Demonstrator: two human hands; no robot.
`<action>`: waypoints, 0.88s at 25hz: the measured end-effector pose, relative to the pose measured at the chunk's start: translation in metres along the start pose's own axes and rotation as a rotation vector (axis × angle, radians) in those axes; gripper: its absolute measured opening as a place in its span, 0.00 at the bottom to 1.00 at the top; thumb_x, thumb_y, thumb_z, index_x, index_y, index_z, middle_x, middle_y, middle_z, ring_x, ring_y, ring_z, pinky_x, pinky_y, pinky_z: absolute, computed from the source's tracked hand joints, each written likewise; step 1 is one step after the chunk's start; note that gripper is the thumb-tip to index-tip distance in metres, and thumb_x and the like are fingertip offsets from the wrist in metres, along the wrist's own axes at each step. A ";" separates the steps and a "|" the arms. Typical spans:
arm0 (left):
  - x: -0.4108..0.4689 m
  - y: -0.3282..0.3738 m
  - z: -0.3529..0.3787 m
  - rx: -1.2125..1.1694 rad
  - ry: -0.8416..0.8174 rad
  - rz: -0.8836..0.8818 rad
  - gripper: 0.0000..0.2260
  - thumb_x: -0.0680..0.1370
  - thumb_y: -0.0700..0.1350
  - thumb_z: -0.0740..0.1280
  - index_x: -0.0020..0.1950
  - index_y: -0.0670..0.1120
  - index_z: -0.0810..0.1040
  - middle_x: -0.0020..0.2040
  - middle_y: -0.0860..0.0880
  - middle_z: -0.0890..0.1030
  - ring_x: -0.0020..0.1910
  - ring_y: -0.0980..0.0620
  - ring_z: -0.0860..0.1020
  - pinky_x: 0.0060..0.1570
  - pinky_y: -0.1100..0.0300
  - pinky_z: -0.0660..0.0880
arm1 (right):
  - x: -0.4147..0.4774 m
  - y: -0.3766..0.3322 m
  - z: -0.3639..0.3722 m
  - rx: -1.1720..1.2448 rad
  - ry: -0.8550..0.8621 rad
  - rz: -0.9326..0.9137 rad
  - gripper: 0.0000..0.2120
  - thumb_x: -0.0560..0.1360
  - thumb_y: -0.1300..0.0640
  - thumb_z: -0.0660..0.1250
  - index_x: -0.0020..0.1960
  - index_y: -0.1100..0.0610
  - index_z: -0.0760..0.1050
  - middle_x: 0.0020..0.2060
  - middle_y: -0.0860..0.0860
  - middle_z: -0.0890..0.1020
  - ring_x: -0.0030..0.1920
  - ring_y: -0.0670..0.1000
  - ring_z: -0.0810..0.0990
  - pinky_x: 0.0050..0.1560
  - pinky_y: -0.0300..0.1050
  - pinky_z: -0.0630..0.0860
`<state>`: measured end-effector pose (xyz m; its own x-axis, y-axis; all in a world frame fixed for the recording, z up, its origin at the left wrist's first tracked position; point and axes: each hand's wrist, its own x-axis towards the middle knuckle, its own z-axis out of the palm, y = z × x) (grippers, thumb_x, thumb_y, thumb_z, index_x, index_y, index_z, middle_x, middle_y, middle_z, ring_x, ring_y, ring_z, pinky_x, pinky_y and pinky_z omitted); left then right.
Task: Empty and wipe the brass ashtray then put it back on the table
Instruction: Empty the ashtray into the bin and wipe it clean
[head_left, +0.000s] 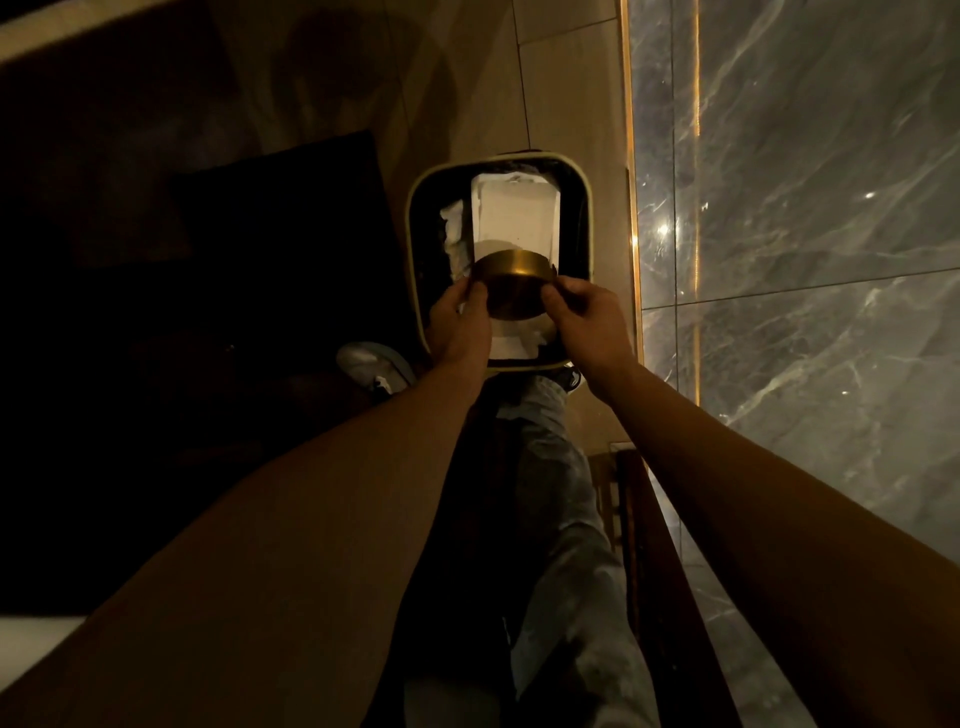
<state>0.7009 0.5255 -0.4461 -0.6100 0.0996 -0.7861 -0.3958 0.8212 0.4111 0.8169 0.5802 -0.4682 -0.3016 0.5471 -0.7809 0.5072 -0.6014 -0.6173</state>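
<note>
A round brass ashtray (511, 283) is held over an open waste bin (415, 244) on the floor, tipped away from me so its underside faces the camera. My left hand (457, 322) grips its left side and my right hand (584, 317) grips its right side. White paper and a pale liner lie inside the bin under the ashtray. What is inside the ashtray is hidden.
A grey marble wall (810, 208) with a lit gold strip stands close on the right. Dark furniture (208, 260) fills the left. My legs in jeans and a light shoe (371, 366) are just before the bin. Beige floor tiles (561, 93) lie beyond.
</note>
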 end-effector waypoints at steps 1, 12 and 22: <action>-0.001 0.000 0.000 0.038 -0.005 0.028 0.16 0.81 0.44 0.62 0.68 0.47 0.76 0.64 0.43 0.79 0.64 0.44 0.77 0.65 0.49 0.74 | 0.000 -0.002 0.000 -0.005 -0.002 -0.017 0.13 0.80 0.57 0.62 0.61 0.59 0.77 0.51 0.56 0.83 0.52 0.54 0.82 0.58 0.58 0.79; -0.001 -0.009 -0.001 0.404 -0.074 0.266 0.43 0.64 0.42 0.80 0.76 0.47 0.64 0.72 0.42 0.66 0.69 0.42 0.71 0.66 0.46 0.73 | 0.004 -0.005 0.002 -0.041 -0.016 -0.097 0.15 0.78 0.65 0.60 0.63 0.60 0.76 0.52 0.57 0.82 0.56 0.54 0.80 0.53 0.38 0.77; 0.002 -0.004 -0.006 0.688 -0.104 0.531 0.51 0.63 0.50 0.80 0.80 0.50 0.55 0.70 0.39 0.64 0.70 0.39 0.67 0.66 0.44 0.71 | -0.003 -0.021 -0.009 0.088 -0.034 -0.056 0.15 0.77 0.66 0.61 0.61 0.55 0.76 0.47 0.48 0.81 0.48 0.42 0.78 0.51 0.40 0.75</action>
<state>0.6971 0.5191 -0.4467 -0.5175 0.5879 -0.6217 0.4451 0.8055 0.3913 0.8141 0.5961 -0.4521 -0.3554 0.5626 -0.7465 0.4166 -0.6195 -0.6653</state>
